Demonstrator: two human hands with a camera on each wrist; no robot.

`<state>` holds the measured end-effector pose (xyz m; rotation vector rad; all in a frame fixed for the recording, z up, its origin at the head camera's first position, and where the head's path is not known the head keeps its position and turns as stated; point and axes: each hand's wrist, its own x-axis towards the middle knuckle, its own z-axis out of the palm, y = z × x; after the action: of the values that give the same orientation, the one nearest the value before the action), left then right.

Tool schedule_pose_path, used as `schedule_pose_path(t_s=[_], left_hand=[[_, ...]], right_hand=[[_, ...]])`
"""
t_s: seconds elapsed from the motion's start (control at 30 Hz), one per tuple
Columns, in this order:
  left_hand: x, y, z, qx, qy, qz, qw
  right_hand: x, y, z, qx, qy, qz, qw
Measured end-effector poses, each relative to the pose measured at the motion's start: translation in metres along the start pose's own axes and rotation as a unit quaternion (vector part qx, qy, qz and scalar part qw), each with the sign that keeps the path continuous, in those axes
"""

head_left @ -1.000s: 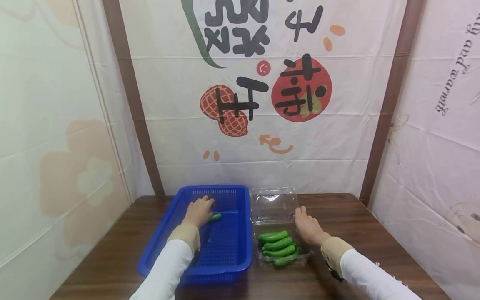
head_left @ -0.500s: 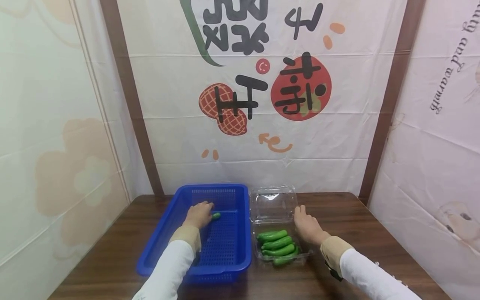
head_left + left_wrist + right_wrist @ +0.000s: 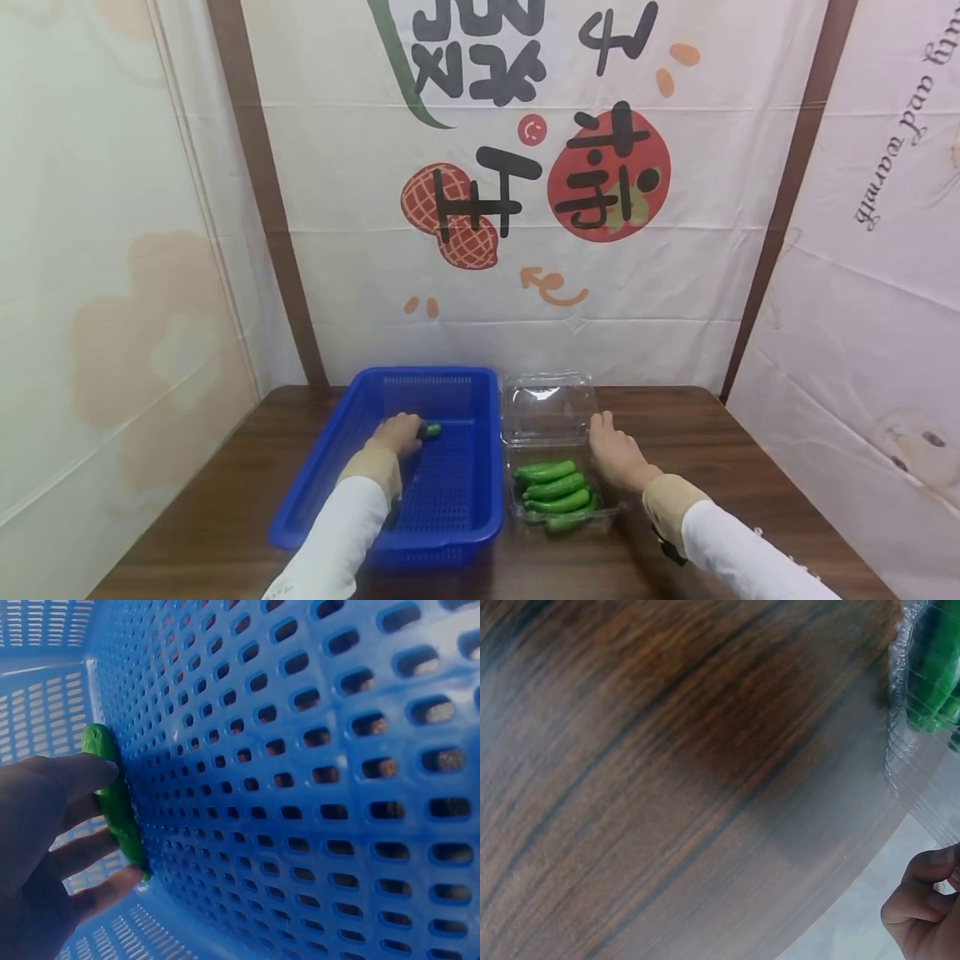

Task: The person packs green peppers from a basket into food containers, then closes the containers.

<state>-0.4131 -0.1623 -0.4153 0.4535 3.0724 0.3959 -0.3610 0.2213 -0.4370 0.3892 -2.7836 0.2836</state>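
Inside the blue basket (image 3: 450,492), my left hand (image 3: 395,434) grips a small green cucumber (image 3: 116,802). In the left wrist view the thumb lies over the cucumber and the fingers reach round its other side, close to the basket's wall. Only one end of it shows in the head view. My right hand (image 3: 618,452) pinches the edge of a clear plastic clamshell box (image 3: 547,408) near its hinge. The lid lies back. Several more green cucumbers (image 3: 557,492) lie in its near half.
Basket and box stand side by side on a brown wooden table (image 3: 667,425). A white printed cloth (image 3: 345,250) hangs behind the table, and more cloth hangs at both sides.
My left hand has come down slightly toward me in the basket, its fingers lower about the cucumber. The right hand and the box stay in place.
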Motion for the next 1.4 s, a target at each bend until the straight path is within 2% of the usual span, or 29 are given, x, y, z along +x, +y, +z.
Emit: schedule_pose_path(t_s=[0.27, 0.6, 1.0, 1.3, 1.4], left_hand=[[0.003, 0.002, -0.005, -0.004, -0.015, -0.008, 0.9998], [0.007, -0.004, -0.003, -0.003, -0.022, -0.005, 0.9998], [0.003, -0.003, -0.005, -0.002, -0.01, -0.011, 0.9999], [0.005, -0.004, -0.007, 0.01, 0.022, 0.021, 0.9995], [0.005, -0.004, -0.007, 0.019, 0.025, 0.035, 0.9989]], right_hand=[[0.001, 0.001, 0.001, -0.002, 0.0, -0.01, 0.9999], [-0.003, -0.003, 0.0, -0.011, 0.004, -0.011, 0.9999], [-0.008, -0.007, -0.002, -0.012, 0.006, -0.009, 0.9999], [-0.008, -0.007, -0.005, -0.01, 0.013, -0.015, 0.9997], [-0.008, -0.007, -0.005, -0.006, 0.01, -0.016, 0.9998]])
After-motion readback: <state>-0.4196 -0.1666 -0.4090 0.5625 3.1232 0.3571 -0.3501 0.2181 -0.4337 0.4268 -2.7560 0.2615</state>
